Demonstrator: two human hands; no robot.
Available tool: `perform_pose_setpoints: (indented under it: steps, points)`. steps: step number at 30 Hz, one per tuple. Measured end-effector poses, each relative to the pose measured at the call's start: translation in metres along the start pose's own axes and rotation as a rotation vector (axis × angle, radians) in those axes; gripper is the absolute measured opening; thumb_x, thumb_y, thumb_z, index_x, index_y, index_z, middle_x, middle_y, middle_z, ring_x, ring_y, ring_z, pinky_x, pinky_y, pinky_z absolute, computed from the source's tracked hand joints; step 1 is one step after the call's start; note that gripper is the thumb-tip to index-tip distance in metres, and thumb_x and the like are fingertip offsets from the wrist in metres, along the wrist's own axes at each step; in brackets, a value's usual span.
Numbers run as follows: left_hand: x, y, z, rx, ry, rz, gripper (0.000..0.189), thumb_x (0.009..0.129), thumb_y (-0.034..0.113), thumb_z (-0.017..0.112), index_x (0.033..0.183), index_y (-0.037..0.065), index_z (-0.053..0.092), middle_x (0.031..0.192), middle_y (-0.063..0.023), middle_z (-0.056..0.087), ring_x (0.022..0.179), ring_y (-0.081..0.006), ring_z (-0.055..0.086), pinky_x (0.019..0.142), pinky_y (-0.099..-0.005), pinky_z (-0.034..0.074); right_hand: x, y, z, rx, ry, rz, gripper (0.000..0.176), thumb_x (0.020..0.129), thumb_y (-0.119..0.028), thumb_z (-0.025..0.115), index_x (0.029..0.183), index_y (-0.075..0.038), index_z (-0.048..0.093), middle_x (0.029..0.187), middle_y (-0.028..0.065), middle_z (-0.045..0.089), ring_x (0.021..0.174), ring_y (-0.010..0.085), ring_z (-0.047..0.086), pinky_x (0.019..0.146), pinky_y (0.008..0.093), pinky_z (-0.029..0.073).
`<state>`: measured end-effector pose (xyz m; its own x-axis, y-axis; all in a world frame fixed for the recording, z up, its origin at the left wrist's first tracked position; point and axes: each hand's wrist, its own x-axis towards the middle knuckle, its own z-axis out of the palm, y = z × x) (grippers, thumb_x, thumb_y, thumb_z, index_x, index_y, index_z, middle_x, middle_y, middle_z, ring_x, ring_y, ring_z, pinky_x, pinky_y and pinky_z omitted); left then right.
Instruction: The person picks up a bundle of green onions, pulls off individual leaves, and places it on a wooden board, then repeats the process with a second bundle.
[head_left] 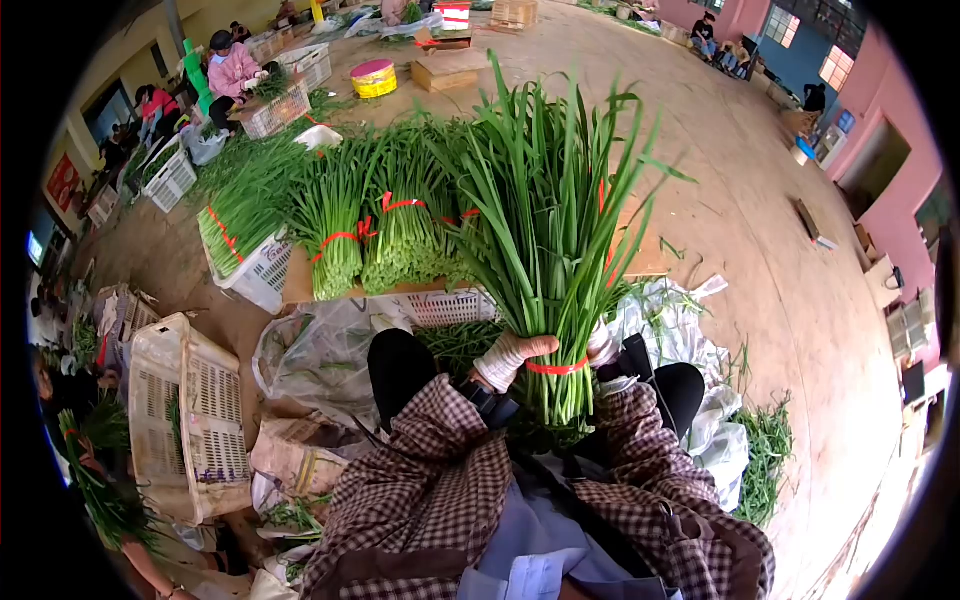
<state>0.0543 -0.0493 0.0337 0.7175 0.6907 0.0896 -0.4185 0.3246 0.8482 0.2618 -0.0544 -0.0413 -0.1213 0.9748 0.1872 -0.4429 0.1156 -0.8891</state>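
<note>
Upright in front of me stands a thick bundle of long green leafy stalks (545, 240), with a red tie (557, 367) round its lower part. My left hand (512, 360), in a pale wrap with the thumb bare, is closed round the bundle's left side just above the tie. On the opposite side my right hand (602, 345), also wrapped, presses against the stalks; leaves and stems hide most of its fingers. Beyond my knees, tied green bundles (340, 225) lie side by side on cardboard (300, 275).
A white plastic crate (190, 420) stands at left. Clear plastic sheeting (310, 350) lies by my knees, with loose green trimmings (768, 465) on the floor at right. A yellow tub (374, 80) and cardboard box (447, 70) stand farther off. Other people (235, 70) sit at left.
</note>
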Motion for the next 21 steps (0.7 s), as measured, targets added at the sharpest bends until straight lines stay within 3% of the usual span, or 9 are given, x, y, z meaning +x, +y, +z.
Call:
perform_pose_setpoints:
  steps: [2,4,5,7,8,11,13,17,21]
  points:
    - [-0.004,0.005,0.002,-0.029,0.055,0.04,0.044,0.072,0.017,0.075,0.11,0.005,0.059,0.104,-0.004,0.063,0.094,-0.0159,0.058,0.086,-0.0304,0.046,-0.006,-0.04,0.018,-0.475,0.167,-0.064,0.074,0.081,-0.06,0.05,0.122,0.002,0.046,0.115,0.0117,0.057,0.097,0.0171,0.056,0.079,0.0271,0.048]
    - [-0.001,0.008,0.001,-0.016,0.151,0.112,0.039,0.07,0.01,0.075,0.106,0.005,0.06,0.099,-0.0037,0.064,0.09,-0.0151,0.06,0.083,-0.0289,0.047,-0.019,-0.084,0.018,-0.949,0.253,0.341,0.045,0.086,-0.042,0.057,0.117,-0.01,0.058,0.096,0.0059,0.066,0.081,0.0156,0.061,0.078,0.0305,0.047]
    - [-0.001,0.009,-0.001,0.024,0.179,0.167,0.04,0.069,0.009,0.076,0.106,0.005,0.06,0.098,-0.0038,0.064,0.088,-0.0153,0.06,0.082,-0.0285,0.048,-0.026,-0.118,0.048,-1.188,0.384,0.341,0.028,0.085,-0.031,0.061,0.106,-0.013,0.065,0.088,0.0031,0.068,0.074,0.0139,0.06,0.071,0.0289,0.048]
    - [-0.005,0.013,-0.005,0.094,0.211,0.215,0.042,0.068,0.009,0.077,0.105,0.005,0.059,0.099,-0.004,0.064,0.089,-0.016,0.06,0.081,-0.0293,0.049,-0.042,-0.144,0.059,-0.842,0.634,0.066,0.015,0.084,-0.01,0.061,0.095,0.0,0.064,0.076,0.0022,0.062,0.067,0.0087,0.052,0.063,0.0236,0.045]
    - [-0.005,0.013,-0.004,0.11,0.234,0.224,0.045,0.066,0.008,0.077,0.107,0.005,0.057,0.1,-0.0049,0.064,0.09,-0.0174,0.06,0.08,-0.0306,0.049,-0.045,-0.167,0.081,-0.69,0.615,-0.055,0.012,0.082,-0.007,0.064,0.089,0.002,0.063,0.072,-0.0005,0.061,0.068,0.0081,0.052,0.062,0.0253,0.045]
    - [-0.001,0.002,-0.006,0.241,0.272,0.288,0.05,0.065,0.007,0.077,0.109,0.004,0.055,0.101,-0.0057,0.063,0.089,-0.0183,0.06,0.079,-0.0312,0.05,-0.025,-0.208,0.153,-1.296,0.34,-0.644,0.013,0.074,-0.004,0.066,0.086,-0.006,0.061,0.083,0.0037,0.062,0.067,0.0166,0.058,0.057,0.0287,0.043]
    - [-0.005,0.01,0.005,0.193,0.265,0.25,0.053,0.062,0.005,0.077,0.109,0.004,0.054,0.102,-0.0064,0.062,0.089,-0.0183,0.06,0.079,-0.0315,0.05,-0.007,-0.225,0.175,-1.635,0.095,-0.768,0.019,0.07,-0.006,0.067,0.087,-0.01,0.06,0.09,0.0051,0.062,0.071,0.024,0.06,0.058,0.033,0.045]
    - [-0.01,0.007,0.007,0.115,0.23,0.233,0.055,0.059,0.001,0.078,0.108,0.003,0.054,0.101,-0.006,0.063,0.088,-0.0174,0.061,0.079,-0.0315,0.051,0.023,-0.212,0.154,-1.792,0.209,-0.626,0.017,0.074,-0.012,0.064,0.09,-0.01,0.059,0.083,0.0065,0.063,0.071,0.0264,0.061,0.061,0.0354,0.046]
    - [-0.012,-0.003,-0.001,0.169,0.231,0.218,0.051,0.062,0.003,0.078,0.107,0.002,0.055,0.1,-0.006,0.063,0.088,-0.0171,0.061,0.079,-0.0315,0.051,0.027,-0.211,0.138,-1.591,0.251,-0.567,0.02,0.077,-0.016,0.064,0.095,-0.009,0.06,0.072,0.0095,0.062,0.061,0.0282,0.06,0.055,0.0362,0.047]
